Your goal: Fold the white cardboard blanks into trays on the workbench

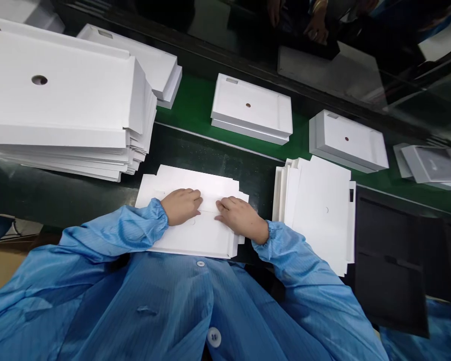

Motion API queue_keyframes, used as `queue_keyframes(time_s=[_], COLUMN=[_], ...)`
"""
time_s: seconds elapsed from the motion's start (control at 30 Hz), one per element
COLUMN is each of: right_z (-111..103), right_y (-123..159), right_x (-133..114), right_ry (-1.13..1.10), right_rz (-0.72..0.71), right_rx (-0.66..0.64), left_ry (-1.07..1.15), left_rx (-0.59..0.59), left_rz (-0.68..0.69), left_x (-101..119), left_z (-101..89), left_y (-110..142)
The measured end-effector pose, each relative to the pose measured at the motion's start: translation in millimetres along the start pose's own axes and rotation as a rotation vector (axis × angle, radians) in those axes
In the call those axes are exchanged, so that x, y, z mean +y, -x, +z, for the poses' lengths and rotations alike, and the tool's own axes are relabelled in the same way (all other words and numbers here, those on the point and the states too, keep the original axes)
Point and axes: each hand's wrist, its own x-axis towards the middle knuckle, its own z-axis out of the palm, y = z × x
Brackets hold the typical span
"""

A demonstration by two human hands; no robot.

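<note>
A flat white cardboard blank (206, 236) with notched edges lies in front of me, close to my body. My left hand (182, 206) is closed on its middle, with curled fingers at a crease that runs across the sheet. From the other side my right hand (240, 218) grips the same crease, thumb and fingers drawn together. A small gap separates the two hands. A raised edge shows along the sheet's near right side. What the fingertips pinch is partly hidden beneath them.
Folded white trays (56, 95) are piled high at the left. To the right stands a leaning stack of flat white blanks (315, 210), beside a black panel (391, 260). White boxes (251, 108) sit along a green belt (195, 100). Behind it, a dark glossy surface shows hands.
</note>
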Motion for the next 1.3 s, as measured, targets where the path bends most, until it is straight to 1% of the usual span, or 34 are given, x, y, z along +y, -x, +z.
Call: queue_keyframes(time_s=[0.13, 0.27, 0.33, 0.43, 0.53, 0.6, 0.67, 0.73, 0.77, 0.83, 0.93, 1.0, 1.07, 1.3], right_z=[0.0, -4.3, -5.3, -5.9, -6.6, -6.8, -6.5, -5.7, -5.2, -4.2, -2.7, -0.9, 1.8, 8.8], right_y=[-2.2, -5.1, -6.2, -8.5, -13.9, -19.1, -23.5, -25.0, -24.4, -21.4, -16.6, -16.1, -17.9, -23.1], right_x=[2.1, -4.2, -7.0, -5.8, 3.6, 12.1, 19.1, 22.4, 22.6, 20.9, 18.2, 18.2, 19.1, 18.1], right_ry=[-0.005, 0.009, 0.014, 0.021, -0.03, -0.121, -0.229, -0.29, -0.287, -0.228, -0.098, -0.025, 0.023, 0.093], right_rz=[0.018, 0.026, 0.03, 0.036, 0.052, 0.105, 0.189, 0.244, 0.246, 0.194, 0.088, 0.051, 0.039, 0.008], right_rx=[0.002, -0.032, -0.036, -0.034, -0.046, -0.046, -0.023, 0.014, 0.036, 0.089, 0.171, 0.194, 0.191, 0.179], left_ry=[-0.034, -0.04, -0.053, -0.092, -0.07, -0.036, -0.009, 0.005, 0.01, 0.016, -0.02, -0.074, -0.109, -0.173], left_rx=[0.055, 0.105, 0.107, 0.039, -0.075, -0.154, -0.216, -0.24, -0.235, -0.183, -0.033, 0.074, 0.146, 0.254], left_rz=[0.072, 0.067, 0.061, 0.043, -0.036, -0.113, -0.178, -0.218, -0.231, -0.23, -0.16, -0.11, -0.081, -0.014], left_x=[0.7, 5.6, 8.4, 10.6, 8.6, 5.2, 1.7, -0.9, -1.8, -3.1, -5.8, -9.1, -13.1, -19.0], left_z=[7.0, 12.6, 11.9, 5.4, -5.5, -13.6, -20.8, -25.3, -26.0, -24.0, -14.5, -6.6, 0.7, 17.8], left_y=[-6.5, -6.5, -6.9, -10.5, -19.7, -28.0, -35.7, -39.5, -39.4, -35.0, -22.6, -15.5, -12.0, -15.7])
